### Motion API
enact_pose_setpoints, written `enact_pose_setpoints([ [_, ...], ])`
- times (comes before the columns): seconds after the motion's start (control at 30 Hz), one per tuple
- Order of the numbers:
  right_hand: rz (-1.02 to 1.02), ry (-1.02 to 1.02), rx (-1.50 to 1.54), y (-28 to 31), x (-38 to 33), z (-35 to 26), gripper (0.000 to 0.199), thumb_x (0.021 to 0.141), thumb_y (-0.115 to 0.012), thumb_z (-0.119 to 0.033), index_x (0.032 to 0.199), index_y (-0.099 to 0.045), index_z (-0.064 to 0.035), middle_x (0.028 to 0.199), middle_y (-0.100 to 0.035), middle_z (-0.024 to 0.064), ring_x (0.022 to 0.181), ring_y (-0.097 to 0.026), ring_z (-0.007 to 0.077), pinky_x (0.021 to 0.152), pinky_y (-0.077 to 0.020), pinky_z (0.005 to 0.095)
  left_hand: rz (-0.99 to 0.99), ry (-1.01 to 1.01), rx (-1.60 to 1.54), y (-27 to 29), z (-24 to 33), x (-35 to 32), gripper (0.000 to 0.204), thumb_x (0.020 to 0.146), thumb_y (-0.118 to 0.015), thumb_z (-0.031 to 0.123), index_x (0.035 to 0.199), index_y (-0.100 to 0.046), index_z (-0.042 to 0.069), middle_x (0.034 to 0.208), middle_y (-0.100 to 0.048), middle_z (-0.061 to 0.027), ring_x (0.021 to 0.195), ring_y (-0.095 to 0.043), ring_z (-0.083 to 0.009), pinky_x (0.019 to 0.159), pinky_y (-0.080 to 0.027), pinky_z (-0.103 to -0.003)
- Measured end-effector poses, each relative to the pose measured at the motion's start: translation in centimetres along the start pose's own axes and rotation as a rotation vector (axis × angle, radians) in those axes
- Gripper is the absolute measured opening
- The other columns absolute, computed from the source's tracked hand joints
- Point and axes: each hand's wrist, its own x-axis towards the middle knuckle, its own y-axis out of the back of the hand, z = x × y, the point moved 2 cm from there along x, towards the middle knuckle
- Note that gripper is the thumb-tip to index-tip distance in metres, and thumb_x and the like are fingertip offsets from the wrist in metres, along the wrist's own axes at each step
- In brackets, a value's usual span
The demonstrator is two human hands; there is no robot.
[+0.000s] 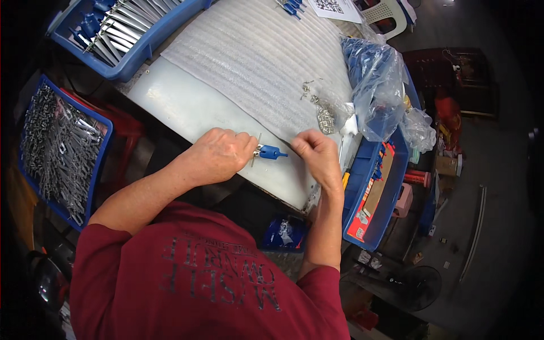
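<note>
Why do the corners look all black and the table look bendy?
Head view: the fisheye lens darkens the corners and bends the white table edge; light falls brightest on the foam sheet; the left hand, right hand and blue-handled part look sharp.

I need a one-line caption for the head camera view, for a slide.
Left hand holds a small blue-handled metal part on a white table; right hand pinches beside it.

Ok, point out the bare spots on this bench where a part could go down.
Freest is the ribbed foam sheet, between the blue tray of metal parts and the plastic bag. The smooth white strip left of the left hand is also bare. Crowded: the loose small metal pieces beside the bag, above the right hand.
</note>
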Motion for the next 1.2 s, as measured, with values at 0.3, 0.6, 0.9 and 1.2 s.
enact_pose_setpoints([
  [0.3,0.295,0.141,-0.327,0.1,6.7,1.1,0.013,0.074,-0.055,-0.01,0.076,-0.06,0.0015,0.073,-0.058,0.0199,0.07,-0.056,0.0349,0.064,-0.0442,0.0383,0.02,-0.002,-0.028,0.1,-0.1,-0.2,0.011,0.071,-0.053,0.009,0.078,-0.047,0.004,0.062,-0.046,-0.0068,0.055,-0.052,-0.0225,0.049,-0.041,-0.034],
  [0.6,0.323,0.329,-0.634,-1.4,8.6,2.2,0.013,0.074,-0.053,-0.01,0.078,-0.059,0.0008,0.072,-0.057,0.0204,0.068,-0.055,0.0366,0.063,-0.044,0.0426,0.06,-0.009,-0.069,0.0,-0.3,-0.2,0.012,0.072,-0.055,0.011,0.079,-0.047,0.004,0.061,-0.045,-0.0066,0.054,-0.051,-0.0224,0.048,-0.041,-0.034],
  [0.9,0.184,0.073,-0.014,0.7,4.1,0.0,0.016,0.08,-0.051,-0.012,0.072,-0.054,0.0019,0.059,-0.047,-0.0007,0.057,-0.042,0.007,0.052,-0.0341,0.0231,0.117,-0.038,-0.139,0.1,-0.4,-0.1,0.014,0.073,-0.058,0.013,0.079,-0.047,0.005,0.06,-0.043,-0.0066,0.053,-0.049,-0.0224,0.046,-0.039,-0.034],
  [1.2,-0.012,0.008,0.198,-0.7,-3.1,-1.8,0.014,0.082,-0.052,-0.011,0.074,-0.051,0.0003,0.063,-0.042,-0.0054,0.06,-0.036,0.0036,0.053,-0.0318,0.0194,0.104,-0.039,-0.136,0.4,-0.2,0.0,0.016,0.073,-0.059,0.013,0.08,-0.048,0.005,0.061,-0.044,-0.0067,0.053,-0.05,-0.023,0.046,-0.04,-0.034],
])
